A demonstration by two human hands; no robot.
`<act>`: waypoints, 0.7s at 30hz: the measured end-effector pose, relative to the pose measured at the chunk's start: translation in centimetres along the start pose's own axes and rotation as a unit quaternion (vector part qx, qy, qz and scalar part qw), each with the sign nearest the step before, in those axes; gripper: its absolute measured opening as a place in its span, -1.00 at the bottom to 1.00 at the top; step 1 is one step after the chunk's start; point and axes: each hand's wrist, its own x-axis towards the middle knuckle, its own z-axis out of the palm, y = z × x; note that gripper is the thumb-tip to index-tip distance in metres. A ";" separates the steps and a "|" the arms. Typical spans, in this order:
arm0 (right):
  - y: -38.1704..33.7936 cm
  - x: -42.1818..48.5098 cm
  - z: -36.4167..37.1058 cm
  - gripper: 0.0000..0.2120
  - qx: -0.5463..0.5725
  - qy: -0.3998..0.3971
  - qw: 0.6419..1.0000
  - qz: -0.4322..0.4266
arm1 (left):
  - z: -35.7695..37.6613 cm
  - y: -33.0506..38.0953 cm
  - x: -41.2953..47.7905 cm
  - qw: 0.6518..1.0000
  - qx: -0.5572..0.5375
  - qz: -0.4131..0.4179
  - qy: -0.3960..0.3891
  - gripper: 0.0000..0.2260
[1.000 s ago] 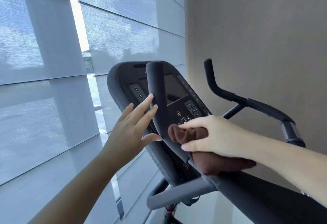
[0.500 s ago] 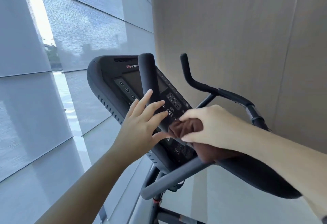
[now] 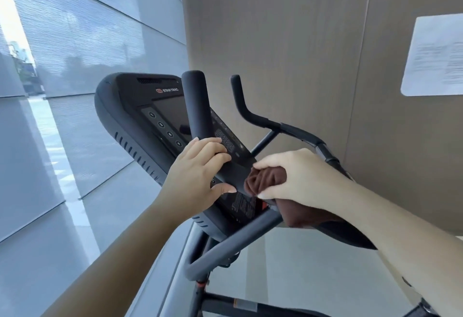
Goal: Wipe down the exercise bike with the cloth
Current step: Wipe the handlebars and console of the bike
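Observation:
The black exercise bike's console [image 3: 130,106] fills the middle of the head view, with a screen and buttons. An upright black handlebar grip [image 3: 198,106] rises in front of it. My left hand [image 3: 198,173] is wrapped around the lower part of that grip. Just to its right, my right hand [image 3: 300,178] is shut on a bunched brown cloth [image 3: 265,181], pressed against the same bar. More cloth hangs below my hand over the bar. A second handlebar [image 3: 253,116] curves up behind, on the right.
A beige wall [image 3: 275,41] stands close behind the bike, with a white printed sheet [image 3: 436,56] stuck on it at the right. Tall windows with grey blinds [image 3: 75,41] run along the left. The bike's lower frame tube [image 3: 238,239] curves beneath the console.
My left hand, which was open beside the upright grip, has closed around it. The view has swung right, showing the paper on the wall. My right hand keeps the cloth on the bar.

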 end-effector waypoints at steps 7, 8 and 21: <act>1.5 -2.7 0.0 -0.49 -0.074 -0.002 0.996 -0.038 | -0.2 1.8 0.3 0.999 0.025 0.047 -0.006 -0.53; 1.9 -3.2 0.0 -0.49 -0.077 0.001 0.997 -0.030 | 0.0 2.1 0.2 0.999 0.012 0.040 -0.007 -0.54; 2.2 -3.4 -0.2 -0.60 0.080 0.036 0.996 0.018 | 1.1 3.8 0.7 0.998 -0.053 0.029 -0.016 -0.63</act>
